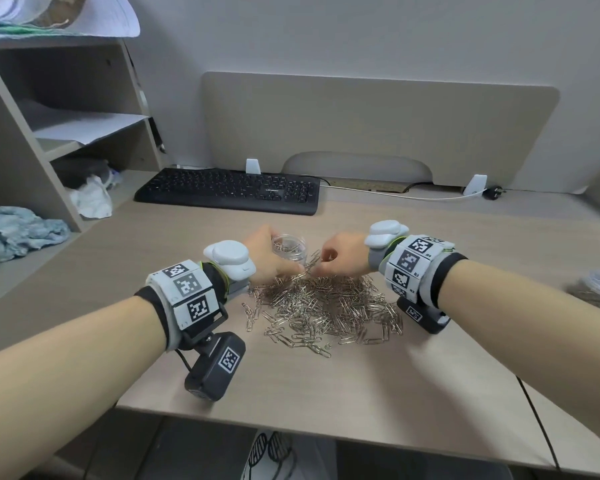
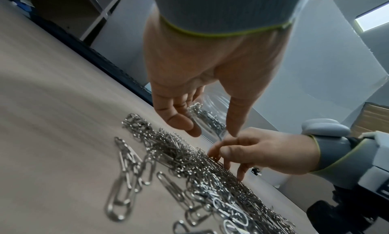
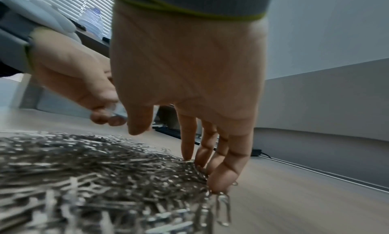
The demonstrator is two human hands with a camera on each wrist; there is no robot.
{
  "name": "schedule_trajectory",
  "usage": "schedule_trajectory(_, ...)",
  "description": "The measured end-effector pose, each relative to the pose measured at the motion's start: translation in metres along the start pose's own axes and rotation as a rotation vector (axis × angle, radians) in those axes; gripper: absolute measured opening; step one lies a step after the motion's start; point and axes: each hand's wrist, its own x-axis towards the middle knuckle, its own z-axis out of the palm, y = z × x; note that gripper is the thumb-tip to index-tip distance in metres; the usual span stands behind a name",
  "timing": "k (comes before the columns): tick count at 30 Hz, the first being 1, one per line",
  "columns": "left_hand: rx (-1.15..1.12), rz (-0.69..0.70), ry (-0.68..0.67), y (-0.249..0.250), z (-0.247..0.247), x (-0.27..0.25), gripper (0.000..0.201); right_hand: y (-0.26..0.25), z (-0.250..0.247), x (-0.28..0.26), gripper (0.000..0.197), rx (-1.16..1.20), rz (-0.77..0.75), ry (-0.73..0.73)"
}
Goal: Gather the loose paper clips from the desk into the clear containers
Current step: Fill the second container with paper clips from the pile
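A heap of silver paper clips (image 1: 326, 306) lies on the beige desk (image 1: 361, 375). At the heap's far edge my left hand (image 1: 274, 258) grips a small clear container (image 1: 289, 249) with several clips inside. The left wrist view shows my thumb and fingers (image 2: 185, 126) around that container (image 2: 212, 108). To its right, my right hand (image 1: 326, 263) reaches down onto the clips. In the right wrist view its fingers (image 3: 187, 147) point down with the tips touching the heap (image 3: 94, 171), while the thumb stays apart from them.
A black keyboard (image 1: 229, 190) lies at the back of the desk, with a white cable (image 1: 395, 195) beside it. A second clear container (image 1: 598, 289) holding clips sits at the right edge. Shelves (image 1: 66, 133) and crumpled cloth (image 1: 18, 230) stand on the left.
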Motion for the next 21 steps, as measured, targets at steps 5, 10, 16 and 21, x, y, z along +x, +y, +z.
schedule_trajectory(5,-0.013,-0.010,0.021,0.001,-0.004,-0.004,0.056,-0.022,0.004,-0.021,0.069,-0.024,-0.053,-0.033)
schedule_trajectory(10,-0.002,0.000,0.010,-0.001,-0.001,-0.010,0.060,-0.036,0.008,-0.033,0.076,-0.120,-0.066,-0.062)
schedule_trajectory(16,0.054,-0.010,-0.010,-0.003,0.000,-0.015,0.066,-0.032,0.008,-0.036,0.033,-0.077,-0.033,-0.051)
schedule_trajectory(21,0.065,0.007,-0.027,-0.001,0.006,-0.016,0.069,-0.018,0.005,-0.038,0.029,0.047,0.031,-0.063)
